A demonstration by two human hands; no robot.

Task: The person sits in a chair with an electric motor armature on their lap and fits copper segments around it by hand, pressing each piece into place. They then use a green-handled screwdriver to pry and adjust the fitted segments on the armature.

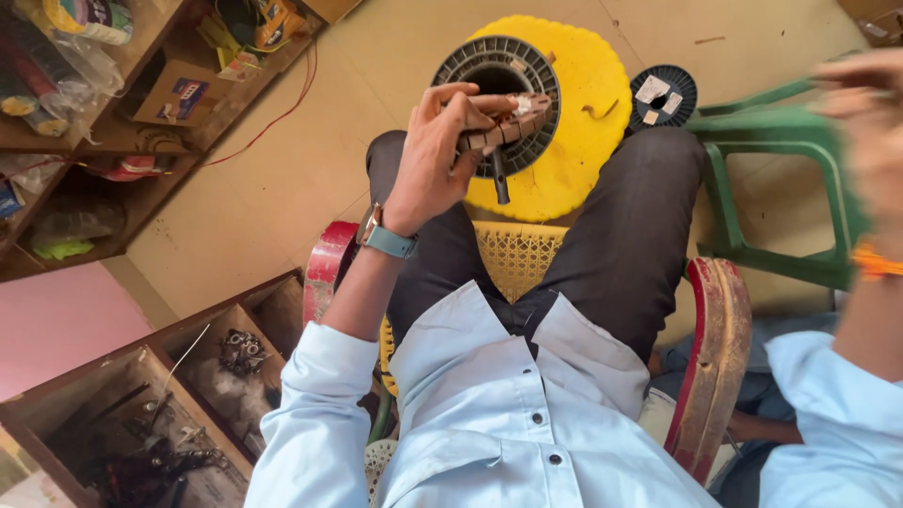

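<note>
one slotted motor core (503,127) in left hand (435,155); right hand (870,122) blurred, maybe empty

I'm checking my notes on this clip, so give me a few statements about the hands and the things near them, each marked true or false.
1. The left hand holds a round slotted metal part. True.
2. The right hand grips the same part. False: it is raised off to the side, blurred, apart from it.
3. A yellow disc lies on the floor below the part. True.
4. The green plastic chair stands by the left arm. False: it stands on the right side.
</note>
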